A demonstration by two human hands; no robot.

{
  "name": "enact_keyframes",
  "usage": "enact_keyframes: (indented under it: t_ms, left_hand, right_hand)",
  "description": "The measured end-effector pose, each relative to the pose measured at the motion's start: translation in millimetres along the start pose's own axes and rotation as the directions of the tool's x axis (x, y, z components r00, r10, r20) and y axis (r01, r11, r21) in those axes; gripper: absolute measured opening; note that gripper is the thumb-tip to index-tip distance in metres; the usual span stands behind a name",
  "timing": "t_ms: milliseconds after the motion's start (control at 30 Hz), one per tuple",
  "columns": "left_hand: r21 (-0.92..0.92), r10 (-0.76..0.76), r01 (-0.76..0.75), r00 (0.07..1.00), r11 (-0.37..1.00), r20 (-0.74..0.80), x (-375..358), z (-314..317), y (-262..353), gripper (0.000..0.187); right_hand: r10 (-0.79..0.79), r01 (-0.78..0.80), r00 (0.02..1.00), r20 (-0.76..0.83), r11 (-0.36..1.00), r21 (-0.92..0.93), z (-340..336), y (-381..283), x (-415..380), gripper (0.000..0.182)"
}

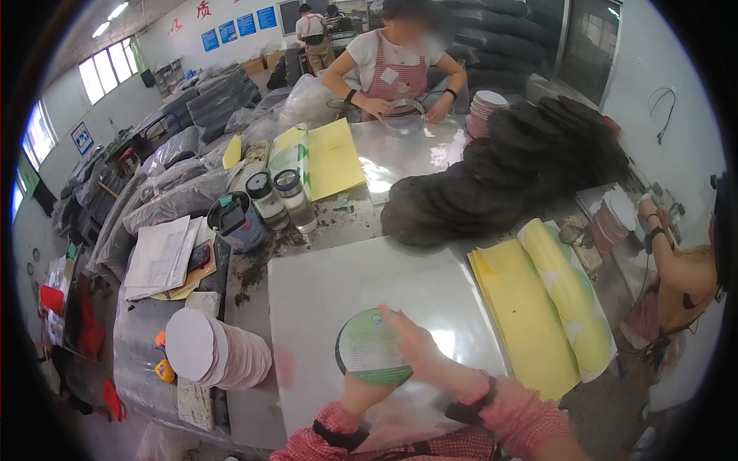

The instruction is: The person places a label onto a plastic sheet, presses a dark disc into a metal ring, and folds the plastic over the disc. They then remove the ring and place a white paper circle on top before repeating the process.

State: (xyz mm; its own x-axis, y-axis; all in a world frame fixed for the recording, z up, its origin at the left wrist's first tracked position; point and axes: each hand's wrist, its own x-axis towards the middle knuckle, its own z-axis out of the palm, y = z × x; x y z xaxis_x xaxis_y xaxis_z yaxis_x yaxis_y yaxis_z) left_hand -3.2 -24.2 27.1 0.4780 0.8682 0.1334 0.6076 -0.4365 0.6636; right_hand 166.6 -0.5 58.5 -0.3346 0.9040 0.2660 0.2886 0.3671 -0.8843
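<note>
A: Entry, fingers first. The right hand [415,346] lies on top of the round green-edged label [373,347], fingers spread flat over its right half, pressing rather than pinching.

B: And the left hand [360,393]?

A: It comes up from under the disc's lower edge. Only the wrist and heel show; the fingers are hidden behind the label, so whether they are curled or open cannot be told. It appears to support the disc from below.

B: Location of the label?

A: Held just above the white sheet [369,307] that covers the bench in front of the person, near the sheet's lower middle. Contact with the sheet cannot be confirmed.

B: Surroundings, working outward.

A: Left of the sheet, a fanned stack of white paper rounds [223,355]. Right of it, yellow backing sheets [523,307], one showing round cut-outs where labels appear to have been peeled. Beyond, a long heap of dark discs [500,177].

B: Progress estimate?

A: Judged only: one label is in hand and not yet set down. The empty circles on the yellow sheet suggest several labels already used; the large dark heap suggests much remains. A co-worker in an apron [400,73] works at the far end, another person's arm [676,261] at right.
</note>
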Motion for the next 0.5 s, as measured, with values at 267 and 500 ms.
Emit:
enact_keyframes:
  t_ms: [267,500]
  left_hand:
    - [-0.504,-0.379,0.165,0.853,0.848,-0.359,-57,-41,-59,0.047]
    - [0.017,-0.191,0.21,0.917,0.978,-0.349,-36,-35,20,0.049]
  right_hand:
    - [-0.065,0.389,0.857,0.512,0.732,-0.559,37,15,4,0.08]
    - [0.195,0.371,0.74,0.644,0.68,-0.633,30,0,19,0.08]
